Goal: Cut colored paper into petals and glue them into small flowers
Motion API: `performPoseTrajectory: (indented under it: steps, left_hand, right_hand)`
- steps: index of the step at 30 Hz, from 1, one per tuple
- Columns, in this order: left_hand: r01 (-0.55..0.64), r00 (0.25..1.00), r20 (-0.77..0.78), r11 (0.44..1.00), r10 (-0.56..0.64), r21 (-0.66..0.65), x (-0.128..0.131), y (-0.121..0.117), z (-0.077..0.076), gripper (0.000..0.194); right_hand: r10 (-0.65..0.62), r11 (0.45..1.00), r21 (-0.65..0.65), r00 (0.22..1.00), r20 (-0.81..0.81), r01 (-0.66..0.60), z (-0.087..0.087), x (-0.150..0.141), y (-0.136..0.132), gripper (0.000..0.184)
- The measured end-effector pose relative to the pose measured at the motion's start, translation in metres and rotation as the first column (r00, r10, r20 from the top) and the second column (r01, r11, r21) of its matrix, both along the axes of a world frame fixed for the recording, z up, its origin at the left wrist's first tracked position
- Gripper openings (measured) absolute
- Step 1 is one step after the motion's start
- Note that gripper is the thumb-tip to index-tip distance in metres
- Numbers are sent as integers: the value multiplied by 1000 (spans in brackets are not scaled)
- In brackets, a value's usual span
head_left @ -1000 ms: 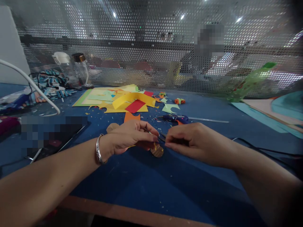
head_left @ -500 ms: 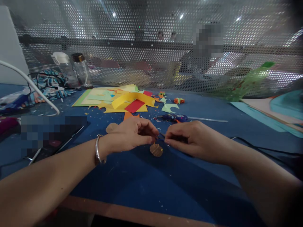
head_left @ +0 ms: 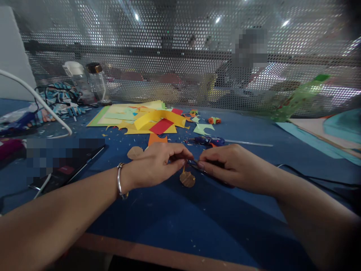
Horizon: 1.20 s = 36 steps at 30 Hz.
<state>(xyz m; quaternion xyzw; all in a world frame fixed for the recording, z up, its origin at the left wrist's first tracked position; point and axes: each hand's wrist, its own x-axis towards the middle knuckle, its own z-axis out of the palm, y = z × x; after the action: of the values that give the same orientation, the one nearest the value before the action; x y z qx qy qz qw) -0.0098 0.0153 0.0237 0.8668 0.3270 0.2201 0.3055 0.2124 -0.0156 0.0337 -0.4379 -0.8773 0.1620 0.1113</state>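
My left hand (head_left: 158,163), with a silver bangle at the wrist, has its thumb and forefinger closed together at the narrow upper end of a brown paper piece (head_left: 187,179). The rounded lower part of that piece hangs or lies just below the fingertips. Opposite, my right hand (head_left: 232,163) pinches a slim dark metal tool (head_left: 192,162) whose tip points at the left fingers. The palm hides most of the tool, so its exact kind is unclear. Another round brown paper piece (head_left: 135,153) lies behind my left wrist.
Coloured paper sheets (head_left: 113,116) and a yellow strip (head_left: 143,119) lie behind the hands. Beyond my right hand are a blue glue gun (head_left: 210,140) and a rolled orange paper flower (head_left: 214,120). A phone (head_left: 67,162) lies left, bottles (head_left: 96,84) further back. A perforated metal screen (head_left: 169,75) borders the table.
My left fingers have shifted slightly right and up. More of the dark tool's tip now shows between the hands. The brown piece stays just below them.
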Motion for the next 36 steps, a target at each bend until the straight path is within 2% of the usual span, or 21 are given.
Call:
performPoseTrajectory:
  steps: [8, 14, 16, 23, 29, 32, 36]
  left_hand:
    - [89, 996, -20, 988, -87, 128, -1, -1, -6, 22]
    - [145, 985, -129, 965, -118, 219, -1, -4, -11, 25]
    - [162, 979, -153, 965, -132, 207, -2, -3, -10, 26]
    - [159, 985, -77, 986, -156, 48, -3, -1, -5, 29]
    - [106, 994, 13, 985, -105, -138, -1, 3, -11, 23]
    - [77, 995, 86, 954, -54, -288, 2, 7, -18, 20]
    - [53, 985, 169, 879, 31, -474, 5, 12, -24, 16]
  right_hand:
    - [19, 1000, -18, 1000, 9, -19, -2, 1, 1, 33]
    - [59, 998, -30, 997, 47, -57, -1, 1, 1, 29]
    - [61, 998, -33, 997, 49, -59, -1, 0, 0, 27]
    - [56, 998, 10, 998, 21, -56, 0, 0, -2, 26]
    - [48, 998, 36, 998, 39, -49, 0, -1, 0, 26]
    - [32, 999, 34, 997, 63, -35, 0, -1, 0, 23]
    - [10, 999, 44, 996, 85, -14, -2, -1, -1, 19]
